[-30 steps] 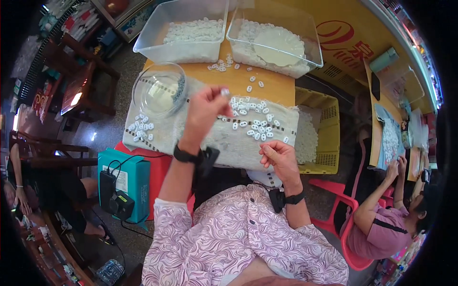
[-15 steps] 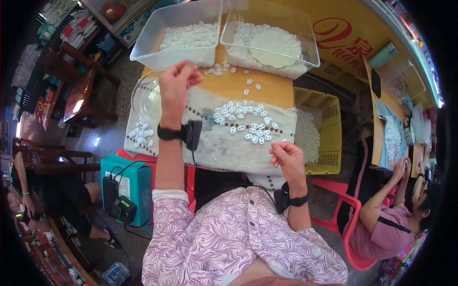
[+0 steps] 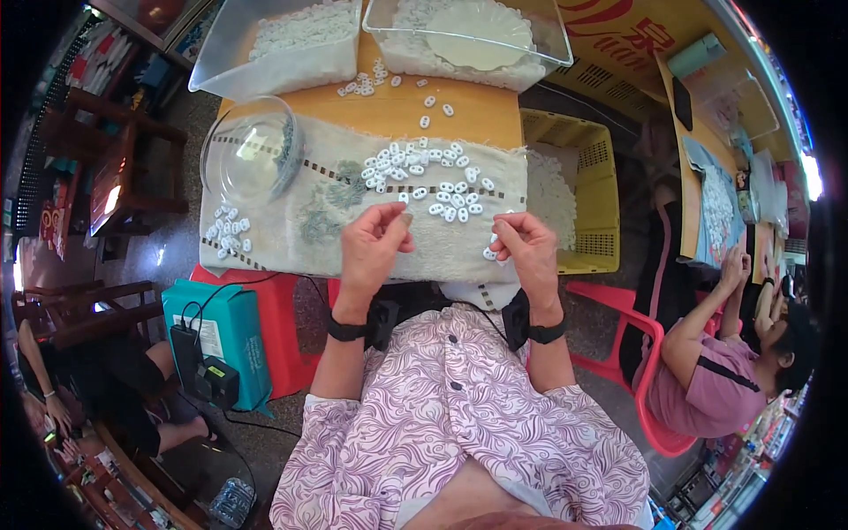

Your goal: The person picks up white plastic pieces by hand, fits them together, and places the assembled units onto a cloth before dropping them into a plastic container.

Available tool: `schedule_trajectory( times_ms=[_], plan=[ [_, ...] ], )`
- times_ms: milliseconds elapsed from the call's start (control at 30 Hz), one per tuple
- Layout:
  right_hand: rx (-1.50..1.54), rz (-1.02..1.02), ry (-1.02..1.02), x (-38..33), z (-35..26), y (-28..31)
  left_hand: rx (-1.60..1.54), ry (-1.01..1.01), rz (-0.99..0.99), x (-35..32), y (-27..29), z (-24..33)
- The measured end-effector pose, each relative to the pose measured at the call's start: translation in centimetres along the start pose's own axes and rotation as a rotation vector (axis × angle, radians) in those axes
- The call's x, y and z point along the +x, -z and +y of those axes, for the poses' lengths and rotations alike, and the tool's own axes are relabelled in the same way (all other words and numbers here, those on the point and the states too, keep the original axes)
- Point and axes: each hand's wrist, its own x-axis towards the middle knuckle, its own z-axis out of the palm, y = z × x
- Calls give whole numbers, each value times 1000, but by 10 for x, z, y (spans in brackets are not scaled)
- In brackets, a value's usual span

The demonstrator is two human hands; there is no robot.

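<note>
1. Small white oval pieces lie in a loose cluster on a pale cloth, just ahead of both hands. A second, smaller group sits near the cloth's left edge.
2. The left hand rests on the cloth's near half, fingers curled, thumb and forefinger pinched at the tip. Whether a piece sits in the pinch cannot be told.
3. The right hand is at the cloth's right near corner, fingers curled closed; white pieces show at its fingertips, touching them.
4. Between the two hands the cloth is bare. Its near edge hangs over the table edge just above the person's lap.
5. A clear glass bowl stands on the cloth's far left corner, well apart from the left hand.
6. Beyond the cloth a strip of orange tabletop carries a few stray pieces. Two clear plastic tubs filled with white pieces close off the far edge.
7. A yellow crate butts against the table's right side, near the right hand.
8. A teal box stands on a red stool at lower left.
9. Another person sits to the right on a red chair.
</note>
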Motion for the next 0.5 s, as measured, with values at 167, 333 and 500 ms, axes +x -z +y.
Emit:
schedule_trajectory(
  times_ms=[167,333,500],
  plan=[
    [-144,-1,55,-1,-3,-20,161,-48,-79,-9,-14,-19],
    [-341,-48,232,9,-3,-43,381,-208,-122,-6,-12,-36],
    [-741,-27,505,21,12,-51,534,-372,-107,-4,-8,-38]
  ],
)
